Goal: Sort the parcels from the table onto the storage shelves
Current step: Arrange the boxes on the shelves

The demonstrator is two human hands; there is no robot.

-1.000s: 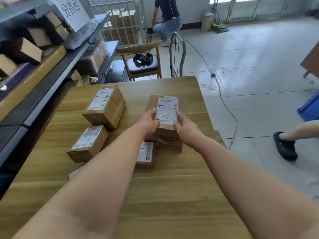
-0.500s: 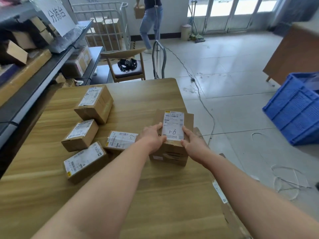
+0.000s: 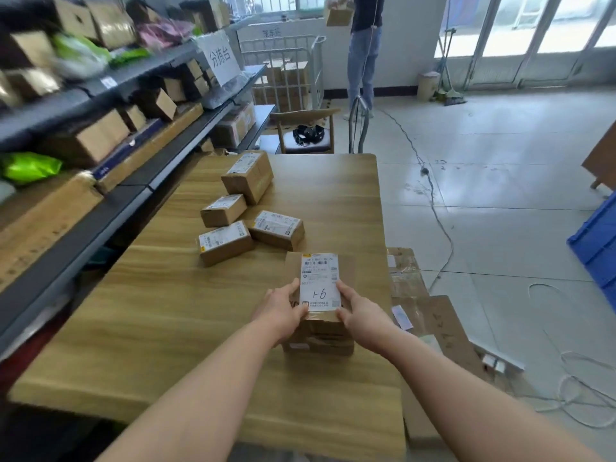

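A brown cardboard parcel (image 3: 319, 268) with a white label marked "1-6" is held over the wooden table (image 3: 160, 311), near its right edge. My left hand (image 3: 281, 310) grips its left side and my right hand (image 3: 360, 315) grips its right side. Several smaller labelled parcels lie further back on the table: a large one (image 3: 248, 176), a small one (image 3: 223, 210), one (image 3: 225, 241) at the front left and one (image 3: 276, 228) to its right. The storage shelves (image 3: 110, 85) run along the left, with boxes and bags on them.
A wooden chair (image 3: 308, 130) with a black object on its seat stands behind the table, a metal cage cart (image 3: 286, 71) beyond it. A person (image 3: 363, 51) holds a box at the back. Flattened cardboard (image 3: 433, 321), cables and a blue crate (image 3: 596, 245) lie on the floor right.
The parcel in both hands has come back toward me along the table's right edge, away from the other parcels. My view has risen, showing more of the shelves.
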